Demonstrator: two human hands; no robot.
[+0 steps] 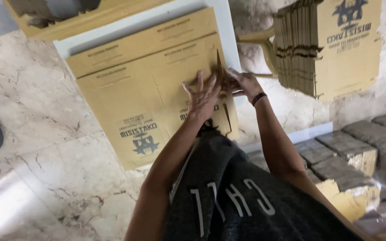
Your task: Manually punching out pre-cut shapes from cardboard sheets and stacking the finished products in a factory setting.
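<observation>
Both hands, left hand [202,96] spread flat and right hand [243,82] pinching, fold a tan printed cardboard sheet [144,85] on the marble floor [45,147].

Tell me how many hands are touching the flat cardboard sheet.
2. The left hand presses flat on the cardboard sheet near its right edge; the right hand grips that edge beside it, lifting a fold. No other hands show.

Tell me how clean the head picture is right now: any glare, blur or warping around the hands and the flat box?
Head view: the left hand and right hand are smeared by motion blur on the flat cardboard box; bright glare washes the marble floor at lower left; straight edges bow from wide-angle distortion; the cardboard stack is soft.
</observation>
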